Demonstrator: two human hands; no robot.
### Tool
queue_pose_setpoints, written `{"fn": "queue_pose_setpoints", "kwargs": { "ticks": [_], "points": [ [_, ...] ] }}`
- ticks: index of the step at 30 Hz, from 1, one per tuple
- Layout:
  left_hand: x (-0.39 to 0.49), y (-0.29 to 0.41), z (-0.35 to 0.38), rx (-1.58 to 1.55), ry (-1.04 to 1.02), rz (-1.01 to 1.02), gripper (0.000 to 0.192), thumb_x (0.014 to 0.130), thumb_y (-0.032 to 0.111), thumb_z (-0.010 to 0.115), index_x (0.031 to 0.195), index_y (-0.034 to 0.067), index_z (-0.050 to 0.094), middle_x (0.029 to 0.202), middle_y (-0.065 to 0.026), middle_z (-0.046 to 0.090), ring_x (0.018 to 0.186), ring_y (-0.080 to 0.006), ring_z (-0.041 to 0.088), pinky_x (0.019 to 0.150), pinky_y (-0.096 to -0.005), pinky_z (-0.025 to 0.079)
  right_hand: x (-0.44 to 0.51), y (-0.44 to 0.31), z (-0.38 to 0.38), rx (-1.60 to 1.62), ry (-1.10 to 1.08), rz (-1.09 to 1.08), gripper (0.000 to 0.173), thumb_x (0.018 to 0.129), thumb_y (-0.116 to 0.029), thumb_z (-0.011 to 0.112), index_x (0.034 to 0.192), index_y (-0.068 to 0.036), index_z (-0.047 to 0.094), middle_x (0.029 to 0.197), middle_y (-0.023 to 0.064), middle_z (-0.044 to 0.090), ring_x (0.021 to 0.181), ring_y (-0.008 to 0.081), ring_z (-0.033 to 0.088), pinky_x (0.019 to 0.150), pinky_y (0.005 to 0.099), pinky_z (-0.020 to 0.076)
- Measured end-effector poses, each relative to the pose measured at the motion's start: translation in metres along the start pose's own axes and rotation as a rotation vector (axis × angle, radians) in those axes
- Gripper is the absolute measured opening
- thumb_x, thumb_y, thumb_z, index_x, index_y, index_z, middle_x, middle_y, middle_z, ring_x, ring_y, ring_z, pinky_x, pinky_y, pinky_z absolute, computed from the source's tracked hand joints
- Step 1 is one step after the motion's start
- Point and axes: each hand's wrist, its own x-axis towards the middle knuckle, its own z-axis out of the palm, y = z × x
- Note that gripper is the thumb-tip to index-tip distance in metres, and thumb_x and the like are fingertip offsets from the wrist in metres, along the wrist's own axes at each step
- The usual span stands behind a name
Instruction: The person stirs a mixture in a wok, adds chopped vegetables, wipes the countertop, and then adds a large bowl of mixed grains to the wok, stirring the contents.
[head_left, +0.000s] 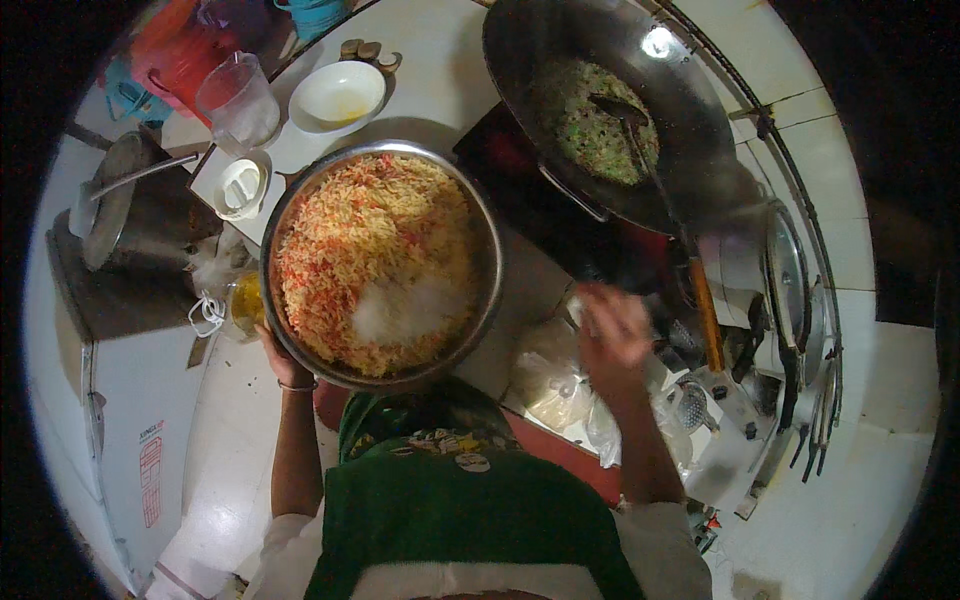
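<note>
A wide steel bowl (491, 259) heaped with orange and yellow rice (375, 225) stands in front of me. A hazy white patch lies over the rice's lower right; whether it is powder or steam is unclear. My left hand (282, 361) grips the bowl's near left rim. To the right, my right hand (615, 326) is blurred above clear plastic bags (551, 375) of pale contents. Something whitish shows beside its fingers, but I cannot tell if it is held. Beyond, a large dark wok (690, 112) contains chopped green food (600, 142) and a wooden-handled ladle (705, 315).
The wok sits over a black cooktop (555, 217). Behind the bowl are a white dish (337, 97), a clear pitcher (240, 105) and a small white container (240, 187). A lidded pot (142, 202) stands left. Metal lids (795, 277) lean at right, beside a perforated skimmer (690, 409).
</note>
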Motion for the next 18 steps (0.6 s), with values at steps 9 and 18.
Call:
{"fn": "queue_pose_setpoints", "kwargs": {
  "ticks": [9,18],
  "points": [
    [-0.010,-0.108,-0.168,0.085,-0.187,-0.289,0.047,0.088,0.036,0.047,0.115,-0.003,0.046,0.107,-0.0155,0.054,0.092,-0.0260,0.056,0.075,-0.0373,0.049,0.022,0.048,-0.090,-0.639,-0.521,0.532,0.047,0.085,-0.020,0.048,0.130,-0.013,0.035,0.097,0.0237,0.055,0.071,0.0364,0.060,0.060,0.0449,0.0481],
    [-0.049,-0.178,-0.341,0.034,0.171,-1.134,0.032,0.091,0.032,0.037,0.090,0.005,0.055,0.070,-0.0033,0.054,0.051,-0.0150,0.044,0.044,-0.0283,0.037,0.046,0.024,-0.185,-0.290,-0.592,0.516,0.045,0.085,-0.013,0.047,0.130,-0.015,0.038,0.108,0.0146,0.057,0.095,0.0365,0.055,0.079,0.0417,0.0442]
  ]
}}
